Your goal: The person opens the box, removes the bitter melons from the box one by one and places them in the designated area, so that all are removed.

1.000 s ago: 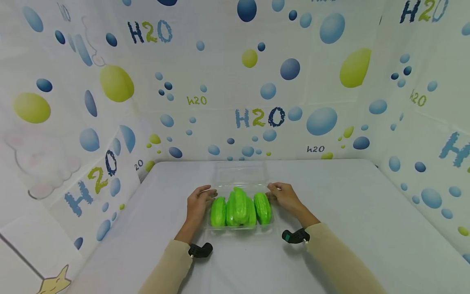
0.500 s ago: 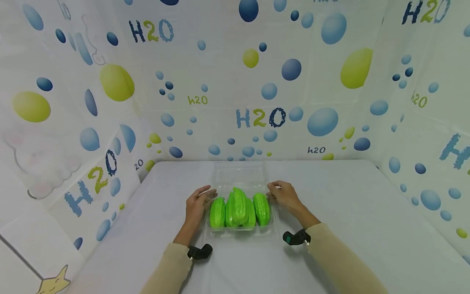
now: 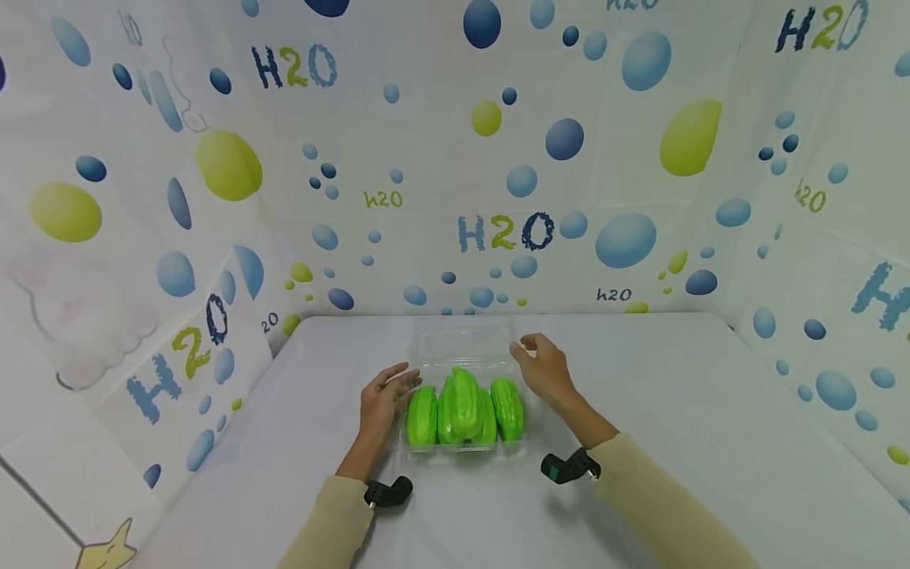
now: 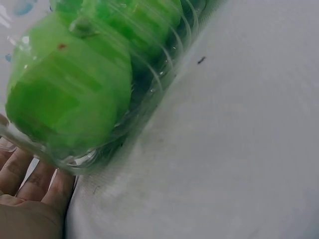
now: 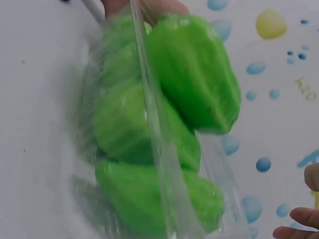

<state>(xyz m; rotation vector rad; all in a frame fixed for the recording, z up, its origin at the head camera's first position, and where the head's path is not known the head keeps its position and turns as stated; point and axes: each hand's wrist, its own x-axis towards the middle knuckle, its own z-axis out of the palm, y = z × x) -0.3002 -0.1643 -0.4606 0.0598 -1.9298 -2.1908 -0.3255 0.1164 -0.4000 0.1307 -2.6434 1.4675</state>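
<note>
While a beige sleeve point(image 3: 323, 518) and a black wrist device point(image 3: 389, 491) are seen short of the left fingers, the clear box point(image 3: 462, 449) is placed on the white table point(image 3: 640, 379), between the fingers of both hands. The box's side is met by the left hand point(image 3: 380, 401), whose fingers are loosely extended and clamped on nothing. By the right hand point(image 3: 546, 370), nothing is held: thumb and fingers are parted near the rear corner. If the lid point(image 3: 464, 344) is the concern, as seems likely, it is best taken by its edge and guided evenly while the box is steadied by the left fingers, since thin plastic is easily buckled. Care is called for over the uppermost gourd point(image 5: 197, 74), piled higher than its neighbours. Between the fingers, plump green gourds point(image 3: 423, 416) are heaped, glossy, tapered and lengthwise ribbed. Beyond the fingers, the transparent lid is opened away; whether it is lying flat cannot be told. Farthest off, a pale backdrop point(image 3: 426, 118) is printed with blue and yellow-green drops.
</note>
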